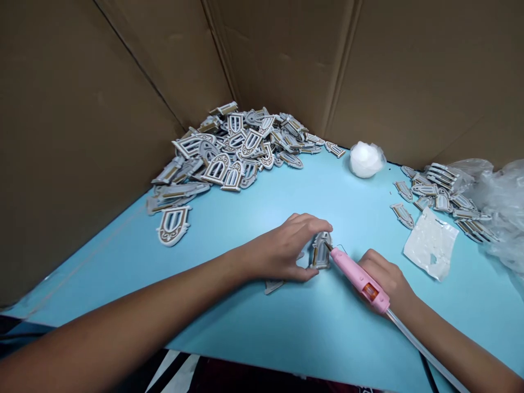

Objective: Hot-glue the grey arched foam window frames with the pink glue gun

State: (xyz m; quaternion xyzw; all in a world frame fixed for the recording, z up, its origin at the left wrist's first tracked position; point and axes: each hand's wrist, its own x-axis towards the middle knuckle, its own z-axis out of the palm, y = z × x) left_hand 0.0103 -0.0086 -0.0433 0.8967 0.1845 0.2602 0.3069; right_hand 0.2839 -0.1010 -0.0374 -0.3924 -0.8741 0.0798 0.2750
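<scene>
- Your left forearm (123, 305) crosses low in view from the near table edge, with the right forearm entering at the lower right; the pale cord runs beside that one.
- Brown cardboard walls (82, 136) stand along the far sides of the blue tabletop (347, 349), so side room is tight at the back.
- A heaped pile of grey-and-gold arched plastic pieces (229, 153) sits in the far corner, with a lone arched piece (172, 225) lying just in front.
- Your left hand (282, 248) is closed in a pinch on a small arched piece (321, 251), which stands tilted on the tabletop; a flat grey piece (273, 286) lies under the hand's lower edge.
- Your right hand (385, 278) is clenched around a pink hot glue gun (360, 278), its metal nozzle (327, 246) at the arched piece's upper right. Mind your left fingertips, which sit just beside that nozzle.
- Its pale cord (426, 349) trails over the near edge, so give it slack.
- Farther right lie a white wad in clear plastic (365, 159), a smaller group of arched pieces (440, 196), a white plastic sheet (432, 244) and a clear plastic bag (501, 202).
</scene>
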